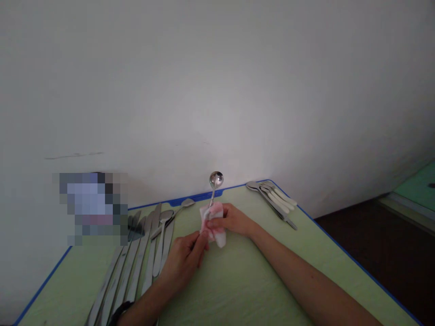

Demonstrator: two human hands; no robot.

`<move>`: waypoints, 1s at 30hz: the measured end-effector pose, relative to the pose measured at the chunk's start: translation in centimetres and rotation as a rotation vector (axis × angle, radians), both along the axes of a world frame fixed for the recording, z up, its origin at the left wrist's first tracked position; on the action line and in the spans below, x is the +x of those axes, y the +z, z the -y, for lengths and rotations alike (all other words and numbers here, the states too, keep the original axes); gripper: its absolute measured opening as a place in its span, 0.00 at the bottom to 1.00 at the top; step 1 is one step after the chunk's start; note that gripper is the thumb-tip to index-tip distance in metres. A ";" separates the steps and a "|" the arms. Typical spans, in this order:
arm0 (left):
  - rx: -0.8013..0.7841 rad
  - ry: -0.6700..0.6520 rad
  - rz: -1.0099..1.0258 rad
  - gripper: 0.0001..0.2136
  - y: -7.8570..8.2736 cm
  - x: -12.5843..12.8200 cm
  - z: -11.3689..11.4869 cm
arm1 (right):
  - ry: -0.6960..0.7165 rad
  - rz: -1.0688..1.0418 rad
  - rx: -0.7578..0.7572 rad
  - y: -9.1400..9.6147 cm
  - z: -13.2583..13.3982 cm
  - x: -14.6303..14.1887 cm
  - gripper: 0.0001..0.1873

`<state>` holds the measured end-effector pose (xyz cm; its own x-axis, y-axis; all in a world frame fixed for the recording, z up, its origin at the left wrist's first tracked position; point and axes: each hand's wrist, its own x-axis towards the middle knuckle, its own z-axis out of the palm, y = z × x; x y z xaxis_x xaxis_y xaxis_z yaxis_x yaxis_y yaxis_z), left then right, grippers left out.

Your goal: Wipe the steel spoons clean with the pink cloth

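Note:
A shiny metal spoon (215, 182) stands upright above the green table (244, 280), bowl at the top. My right hand (233, 220) is closed around a pink and white cloth (215, 224) wrapped about the spoon's handle. My left hand (185, 260) pinches the lower end of the handle just below the cloth. Both hands meet near the middle of the table.
Several knives and spoons (142, 258) lie in a row on the left of the table. A small group of white-handled and metal cutlery (273, 199) lies at the far right corner. The table has a blue edge (343, 253) and stands against a white wall; dark floor lies to the right.

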<state>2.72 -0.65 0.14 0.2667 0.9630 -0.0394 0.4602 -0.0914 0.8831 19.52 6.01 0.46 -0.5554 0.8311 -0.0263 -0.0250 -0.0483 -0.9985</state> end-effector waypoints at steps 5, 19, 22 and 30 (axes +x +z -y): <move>0.126 0.000 -0.048 0.21 0.0 -0.1 -0.2 | -0.017 -0.055 -0.016 0.1 0.1 0.0 0.14; 0.215 -0.044 -0.170 0.17 -0.1 0.2 -0.1 | -0.218 -0.214 -0.152 -0.8 -0.5 -0.4 0.13; 0.243 -0.061 -0.248 0.16 0.0 0.2 -0.1 | -0.321 -0.350 -0.236 -1.1 -0.9 -0.6 0.11; 0.172 -0.096 -0.110 0.16 -0.1 0.0 0.0 | -0.319 -0.631 -0.404 -1.1 -1.8 0.3 0.06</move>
